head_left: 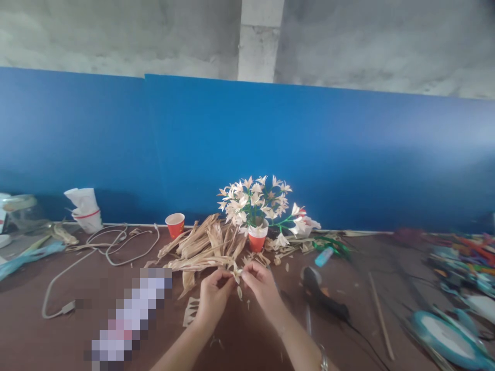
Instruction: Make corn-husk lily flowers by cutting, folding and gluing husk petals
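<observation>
Close together at the middle of the table, my left hand [214, 298] and my right hand [263, 288] both pinch a small pale husk flower [237, 273] between thumb and fingers. Its details are partly hidden by the fingertips. A loose pale petal [240, 293] shows just below it. Beside my left hand lies a husk strip [191, 312] cut in a zigzag. Dry husks [211, 242] are heaped behind my hands. Several finished white flowers on green stems [253, 201] stand in a red and white paper cup [257, 241] just beyond.
To the right lie a black corded tool [325, 298], a thin stick [381, 314] and a roll of teal ribbon [444, 335]. A red cup [175, 226], a white cable [112, 252] and a pixelated area [131, 319] are left. A blue partition [201, 139] rises behind the table.
</observation>
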`<state>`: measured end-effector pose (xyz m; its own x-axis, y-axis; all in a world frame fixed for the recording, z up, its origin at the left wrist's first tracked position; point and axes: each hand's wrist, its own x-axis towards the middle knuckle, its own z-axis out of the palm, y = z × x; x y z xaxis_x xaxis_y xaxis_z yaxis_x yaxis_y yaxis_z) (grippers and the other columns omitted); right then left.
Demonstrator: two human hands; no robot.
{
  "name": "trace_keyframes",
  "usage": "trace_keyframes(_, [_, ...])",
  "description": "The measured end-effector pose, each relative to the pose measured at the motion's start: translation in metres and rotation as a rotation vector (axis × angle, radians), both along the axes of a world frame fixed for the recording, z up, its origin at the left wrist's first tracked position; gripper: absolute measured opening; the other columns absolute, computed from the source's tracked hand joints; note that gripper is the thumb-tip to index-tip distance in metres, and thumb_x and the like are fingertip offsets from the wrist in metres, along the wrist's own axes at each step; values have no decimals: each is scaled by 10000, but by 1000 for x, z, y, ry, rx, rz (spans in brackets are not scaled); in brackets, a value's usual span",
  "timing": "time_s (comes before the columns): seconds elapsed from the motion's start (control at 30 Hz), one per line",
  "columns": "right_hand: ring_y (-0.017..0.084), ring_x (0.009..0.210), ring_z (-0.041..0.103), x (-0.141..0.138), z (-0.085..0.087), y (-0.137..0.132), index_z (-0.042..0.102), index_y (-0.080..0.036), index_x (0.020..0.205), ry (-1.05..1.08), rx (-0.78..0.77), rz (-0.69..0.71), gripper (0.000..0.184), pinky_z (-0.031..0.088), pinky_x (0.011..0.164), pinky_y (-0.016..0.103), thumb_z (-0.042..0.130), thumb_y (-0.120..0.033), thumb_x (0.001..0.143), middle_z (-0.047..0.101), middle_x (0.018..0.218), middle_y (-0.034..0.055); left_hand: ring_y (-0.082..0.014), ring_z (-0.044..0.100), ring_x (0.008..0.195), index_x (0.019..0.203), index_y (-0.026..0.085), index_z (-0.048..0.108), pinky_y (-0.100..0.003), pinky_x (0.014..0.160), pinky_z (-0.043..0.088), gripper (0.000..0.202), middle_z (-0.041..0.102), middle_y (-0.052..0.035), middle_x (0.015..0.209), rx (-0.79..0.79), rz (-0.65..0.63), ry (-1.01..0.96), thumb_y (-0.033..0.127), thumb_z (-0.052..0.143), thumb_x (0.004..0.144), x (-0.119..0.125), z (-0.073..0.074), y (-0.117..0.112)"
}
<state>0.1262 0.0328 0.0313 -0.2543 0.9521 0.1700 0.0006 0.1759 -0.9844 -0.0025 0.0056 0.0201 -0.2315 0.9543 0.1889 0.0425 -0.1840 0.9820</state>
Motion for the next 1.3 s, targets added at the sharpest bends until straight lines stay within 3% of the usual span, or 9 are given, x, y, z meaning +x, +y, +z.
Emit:
trace_keyframes(0.37, [79, 422, 428, -1, 15, -7, 487, -188, 584, 30, 0, 7, 188, 326, 440, 212, 543, -307, 719, 493, 490, -53, -114, 493, 507, 590, 152, 629, -198, 499, 390, 106, 575, 16, 522, 53, -46, -11, 239, 622, 651, -1, 5, -2])
trace_keyframes(0.7, [82, 426, 432, 4, -1, 1, 514, -169, 585, 163, -210, 167, 172, 324, 480, 208, 549, -278, 713, 495, 445, -53, -122, 538, 534, 607, 151, 629, -215, 531, 446, 116, 604, 9, 567, 27, -100, -148, 258, 668, 629, 0, 8, -4])
trace_keyframes(0.83, [94, 460, 448, 6, -2, 1, 535, -163, 611, 159, -229, 227, 258, 325, 500, 218, 510, -361, 774, 509, 489, -35, -102, 539, 481, 593, 148, 588, -203, 503, 436, 181, 598, 19, 520, -31, -219, -265, 283, 704, 628, -2, 3, 0])
trace_keyframes(1.0, [89, 502, 391, 14, 10, 1, 580, -158, 655, 211, -230, 135, 311, 304, 501, 216, 521, -438, 778, 427, 521, -47, -86, 511, 366, 586, 145, 545, -182, 389, 387, 285, 576, 30, 458, -204, -413, -300, 331, 760, 562, -7, 4, 1])
trace_keyframes(1.13, [88, 526, 435, 22, 18, 1, 657, -146, 688, 113, -307, 263, 185, 326, 527, 211, 640, -327, 657, 527, 558, -28, -86, 510, 336, 595, 131, 575, -163, 327, 343, 305, 563, 29, 459, -313, -580, -184, 338, 785, 516, -9, 3, -1])
trace_keyframes(1.3, [106, 605, 542, 30, 18, 1, 672, -136, 685, 27, -353, 474, 139, 395, 605, 222, 688, -229, 584, 650, 670, 8, -53, 454, 317, 598, 127, 632, -157, 330, 338, 228, 545, 41, 439, -340, -650, -54, 303, 764, 540, -12, -4, 0])
